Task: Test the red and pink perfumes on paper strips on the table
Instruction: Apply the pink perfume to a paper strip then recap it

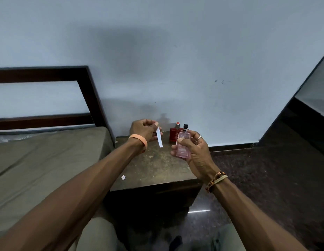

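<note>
Two hands are up over the small table right now, and the whole thing comes down to how the strip sits relative to the nozzle. Left hand has a tight pinch grip on the top end of a white paper strip, which hangs almost straight down, long axis close to vertical with the free end tipped a bit toward the right. Right hand is wrapped around the pink perfume bottle, holding it roughly upright, thumb on the front face and fingers around the back. So the strip is just to the left of the bottle, close but not touching, and its lower end hangs lower than the sprayer, beside the bottle's body. I can't tell which way the nozzle faces, it's too small here. My guess is the next move needs the spray pointed left at the strip, or the strip raised and brought in closer. The red perfume bottle stands on the table at the back near the wall, right behind the pink one, next to something with a black cap. A little scrap of paper lies near the front left edge.
</note>
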`<state>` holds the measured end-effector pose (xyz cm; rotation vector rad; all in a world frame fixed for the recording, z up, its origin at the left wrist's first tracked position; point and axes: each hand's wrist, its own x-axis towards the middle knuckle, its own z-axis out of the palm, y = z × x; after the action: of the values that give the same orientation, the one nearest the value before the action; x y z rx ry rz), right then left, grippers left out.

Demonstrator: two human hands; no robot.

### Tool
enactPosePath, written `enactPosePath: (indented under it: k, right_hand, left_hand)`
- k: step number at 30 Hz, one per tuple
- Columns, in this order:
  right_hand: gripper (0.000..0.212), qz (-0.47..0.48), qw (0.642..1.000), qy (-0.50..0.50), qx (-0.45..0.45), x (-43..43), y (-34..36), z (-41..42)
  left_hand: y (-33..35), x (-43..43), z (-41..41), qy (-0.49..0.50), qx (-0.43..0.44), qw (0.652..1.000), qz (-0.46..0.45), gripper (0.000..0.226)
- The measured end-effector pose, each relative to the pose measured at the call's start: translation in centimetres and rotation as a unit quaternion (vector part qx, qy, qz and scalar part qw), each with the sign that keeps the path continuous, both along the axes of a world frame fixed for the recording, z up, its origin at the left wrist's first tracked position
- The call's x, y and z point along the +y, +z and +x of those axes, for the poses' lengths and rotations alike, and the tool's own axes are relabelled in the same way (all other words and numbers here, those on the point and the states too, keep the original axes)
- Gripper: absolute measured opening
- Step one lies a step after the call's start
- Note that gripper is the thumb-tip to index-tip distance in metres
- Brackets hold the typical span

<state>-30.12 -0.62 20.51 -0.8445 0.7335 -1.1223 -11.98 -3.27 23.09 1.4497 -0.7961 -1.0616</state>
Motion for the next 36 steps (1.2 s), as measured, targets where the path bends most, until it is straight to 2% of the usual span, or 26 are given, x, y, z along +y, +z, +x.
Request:
enactPosePath:
  k: [6, 14, 24, 27, 30, 32, 33, 34, 35, 36]
  right_hand:
    - [0.037, -0.027, 0.998, 0.036, -0.032, 5.0, 4.0, 0.2]
    - [0.07, -0.076, 0.987, 0.115, -0.088, 9.0, 6.6, -0.4]
    - [0.072, -0.064, 0.942, 0.231, -0.235, 10.5, 8.1, -1.5]
    - [0.078, -0.058, 0.933, 0.251, -0.249, 10.6, 8.2, -1.6]
    - [0.073, -0.06, 0.945, 0.223, -0.23, 11.0, 8.7, -1.2]
    - [0.065, -0.082, 0.973, 0.163, -0.139, 11.0, 8.8, -0.7]
    - [0.063, -0.127, 0.985, 0.112, -0.029, 11.0, 8.9, -0.3]
    - [0.064, -0.206, 0.968, 0.042, 0.135, 10.9, 8.8, 0.0]
    - [0.066, -0.299, 0.9, -0.03, 0.317, 10.8, 8.6, 0.2]
    - [0.067, -0.374, 0.807, -0.075, 0.45, 10.5, 8.1, 0.4]
  left_hand:
    - [4.0, 3.3, -0.2, 0.013, -0.007, 0.999, -0.049, 0.008]
    - [7.3, 6.4, -0.6, 0.009, -0.007, 0.997, -0.071, 0.009]
    - [8.8, 7.6, -1.2, 0.006, -0.022, 0.997, -0.074, 0.004]
    - [9.2, 7.8, -1.2, -0.002, -0.014, 0.997, -0.075, 0.003]
    - [9.2, 7.8, -1.0, -0.006, -0.006, 0.997, -0.076, 0.005]
    - [9.1, 7.8, -0.9, -0.003, 0.0, 0.997, -0.076, 0.007]
    - [9.1, 7.8, -0.9, 0.0, 0.002, 0.997, -0.075, 0.007]
    - [9.0, 7.8, -0.9, 0.003, 0.002, 0.997, -0.073, 0.007]
    - [9.0, 7.8, -0.9, 0.004, 0.001, 0.997, -0.072, 0.006]
    - [9.0, 7.8, -0.9, 0.005, -0.001, 0.997, -0.072, 0.004]
